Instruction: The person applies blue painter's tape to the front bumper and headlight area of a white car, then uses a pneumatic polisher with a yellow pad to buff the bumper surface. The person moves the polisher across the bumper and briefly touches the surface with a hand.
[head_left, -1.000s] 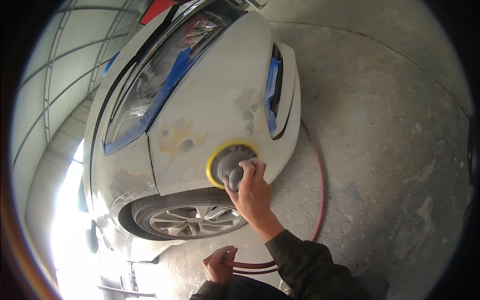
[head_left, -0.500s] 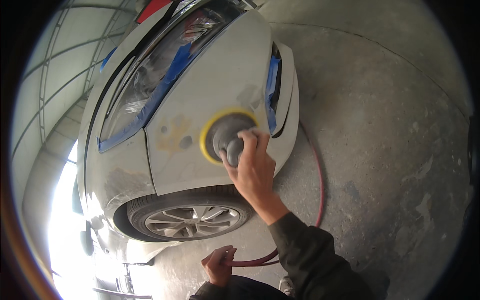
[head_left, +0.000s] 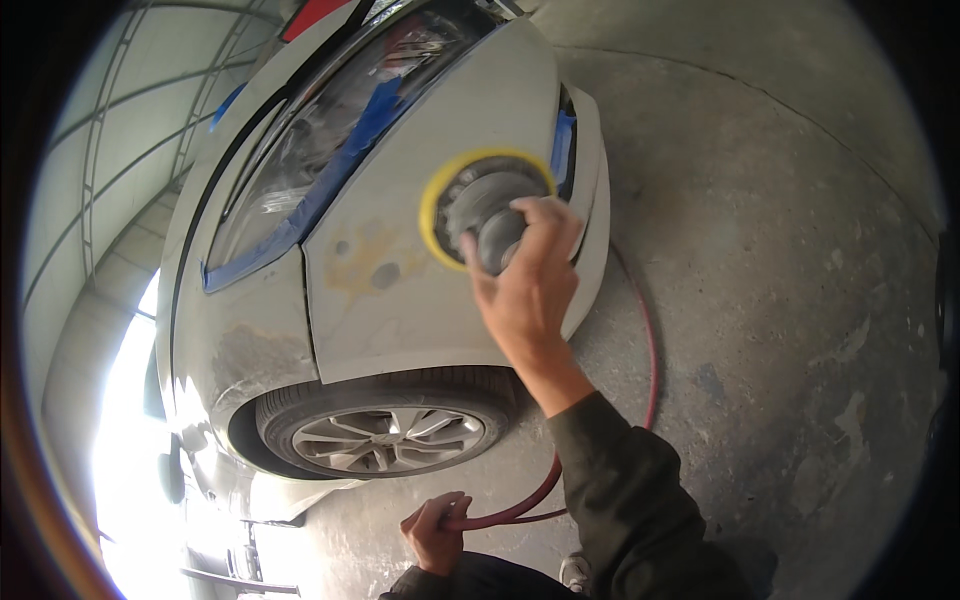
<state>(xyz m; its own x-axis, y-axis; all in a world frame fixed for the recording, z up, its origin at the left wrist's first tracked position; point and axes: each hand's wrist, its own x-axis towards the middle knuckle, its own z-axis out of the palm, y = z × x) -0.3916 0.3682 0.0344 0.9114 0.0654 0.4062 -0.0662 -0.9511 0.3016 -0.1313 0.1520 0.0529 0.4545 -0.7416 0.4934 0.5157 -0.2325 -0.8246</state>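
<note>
My right hand (head_left: pixel 532 275) is closed round a grey orbital sander (head_left: pixel 492 212) with a yellow-edged round pad. The sander is over the pale car body panel (head_left: pixel 400 330), close to the taped light opening; whether its pad touches the panel I cannot tell. Left of the sander the panel has a tan and grey sanded patch (head_left: pixel 362 262). Low in the picture, my left hand (head_left: pixel 434 530) is closed on a dark red air hose (head_left: pixel 508 516). The hose runs toward my right forearm, which hides part of it.
Blue masking tape (head_left: pixel 335 190) edges the plastic-covered car window (head_left: pixel 300 165). Another blue tape strip (head_left: pixel 562 150) lines the light opening. Below the panel is a wheel (head_left: pixel 388 442). More hose (head_left: pixel 652 345) curves over the concrete floor (head_left: pixel 760 300) on the right. My shoe (head_left: pixel 575 572) shows at the bottom.
My right hand has moved the sander up and slightly right along the panel, toward the taped light opening. The left hand keeps its hold on the hose in nearly the same spot.
</note>
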